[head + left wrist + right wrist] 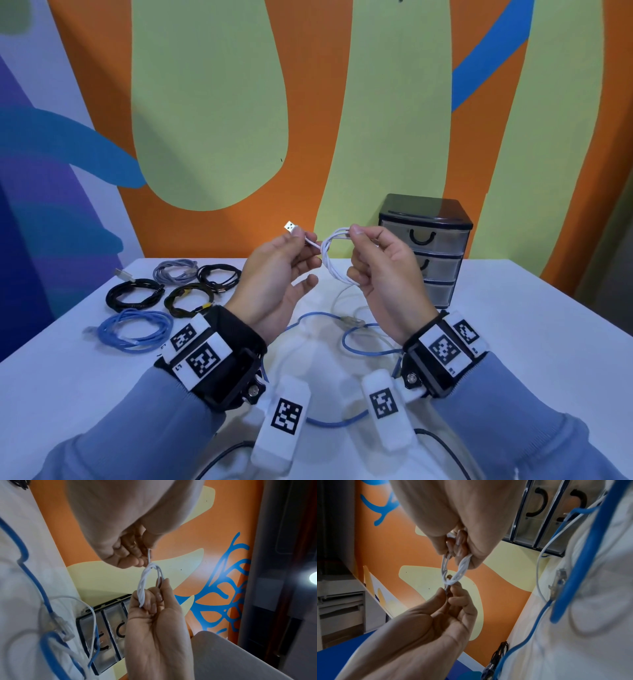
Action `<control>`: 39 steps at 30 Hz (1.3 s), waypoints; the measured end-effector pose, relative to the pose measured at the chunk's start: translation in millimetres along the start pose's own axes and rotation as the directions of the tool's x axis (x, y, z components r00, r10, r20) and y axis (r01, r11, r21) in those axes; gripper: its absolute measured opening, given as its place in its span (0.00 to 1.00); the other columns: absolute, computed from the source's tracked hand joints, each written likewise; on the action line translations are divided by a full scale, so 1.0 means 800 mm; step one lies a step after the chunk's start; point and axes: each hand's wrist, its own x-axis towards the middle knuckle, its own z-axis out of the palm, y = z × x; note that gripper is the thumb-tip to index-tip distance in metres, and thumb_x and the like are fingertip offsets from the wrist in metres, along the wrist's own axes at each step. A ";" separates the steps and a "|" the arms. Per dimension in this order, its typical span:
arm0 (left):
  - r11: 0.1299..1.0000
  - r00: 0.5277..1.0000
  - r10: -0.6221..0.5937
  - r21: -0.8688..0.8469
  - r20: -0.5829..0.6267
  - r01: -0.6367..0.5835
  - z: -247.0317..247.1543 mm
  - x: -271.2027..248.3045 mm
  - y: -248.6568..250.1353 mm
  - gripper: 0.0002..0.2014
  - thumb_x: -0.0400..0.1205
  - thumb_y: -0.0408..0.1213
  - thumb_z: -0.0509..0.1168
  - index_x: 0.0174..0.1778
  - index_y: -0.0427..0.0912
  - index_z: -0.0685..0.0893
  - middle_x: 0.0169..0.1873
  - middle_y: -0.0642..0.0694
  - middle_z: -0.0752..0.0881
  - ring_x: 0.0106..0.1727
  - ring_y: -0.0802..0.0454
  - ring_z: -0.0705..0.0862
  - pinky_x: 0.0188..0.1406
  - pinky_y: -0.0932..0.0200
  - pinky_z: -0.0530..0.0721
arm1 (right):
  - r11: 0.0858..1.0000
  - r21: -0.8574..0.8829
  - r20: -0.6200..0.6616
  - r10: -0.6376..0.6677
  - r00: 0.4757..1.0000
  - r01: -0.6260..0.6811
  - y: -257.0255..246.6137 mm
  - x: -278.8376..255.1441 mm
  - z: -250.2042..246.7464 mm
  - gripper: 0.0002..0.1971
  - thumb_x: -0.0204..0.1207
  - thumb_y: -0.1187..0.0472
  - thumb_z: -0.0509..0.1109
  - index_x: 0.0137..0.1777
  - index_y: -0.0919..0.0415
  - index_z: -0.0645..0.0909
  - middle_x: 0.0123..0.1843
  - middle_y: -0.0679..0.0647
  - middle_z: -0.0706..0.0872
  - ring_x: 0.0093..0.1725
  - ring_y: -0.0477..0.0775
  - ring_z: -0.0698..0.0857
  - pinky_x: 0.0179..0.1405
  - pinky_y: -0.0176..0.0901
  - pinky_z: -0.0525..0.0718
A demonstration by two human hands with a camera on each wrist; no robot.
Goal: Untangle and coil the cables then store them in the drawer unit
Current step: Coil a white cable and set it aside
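The right hand [378, 260] grips the white cable coil [337, 260] steady above the worktop [513, 342] while the left hand [274, 270] pinches its USB end [291, 227], likely for wrapping.

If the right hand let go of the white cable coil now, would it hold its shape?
Probably not. The white cable looks thin and floppy, its loops kept together only by the right hand. The end pinched by the left hand seems only partly wrapped, so it would likely spring loose.
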 end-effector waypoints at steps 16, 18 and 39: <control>0.917 0.956 0.274 0.271 0.107 -0.293 -0.003 0.003 -0.008 0.08 0.90 0.37 0.70 0.58 0.38 0.93 0.42 0.45 0.90 0.36 0.56 0.79 0.46 0.61 0.84 | 0.980 -0.188 -0.050 0.060 0.997 -0.068 0.007 0.007 -0.012 0.09 0.88 0.64 0.69 0.52 0.65 0.90 0.35 0.53 0.68 0.32 0.49 0.64 0.31 0.41 0.65; 0.906 0.955 0.249 0.309 0.159 -0.288 -0.007 0.003 -0.005 0.09 0.88 0.32 0.71 0.63 0.39 0.92 0.41 0.48 0.91 0.38 0.57 0.84 0.48 0.63 0.86 | 0.991 -0.107 -0.046 0.077 0.996 -0.082 0.005 0.007 -0.012 0.05 0.87 0.66 0.70 0.57 0.65 0.87 0.36 0.51 0.73 0.32 0.48 0.67 0.31 0.40 0.67; 0.808 0.900 0.365 0.399 0.236 -0.433 -0.011 0.002 0.001 0.05 0.80 0.34 0.80 0.50 0.39 0.97 0.54 0.47 0.94 0.54 0.53 0.92 0.50 0.57 0.91 | 0.948 -0.317 -0.117 -0.065 0.991 0.024 0.008 0.011 -0.030 0.06 0.84 0.60 0.76 0.54 0.63 0.89 0.29 0.40 0.81 0.26 0.40 0.74 0.27 0.32 0.72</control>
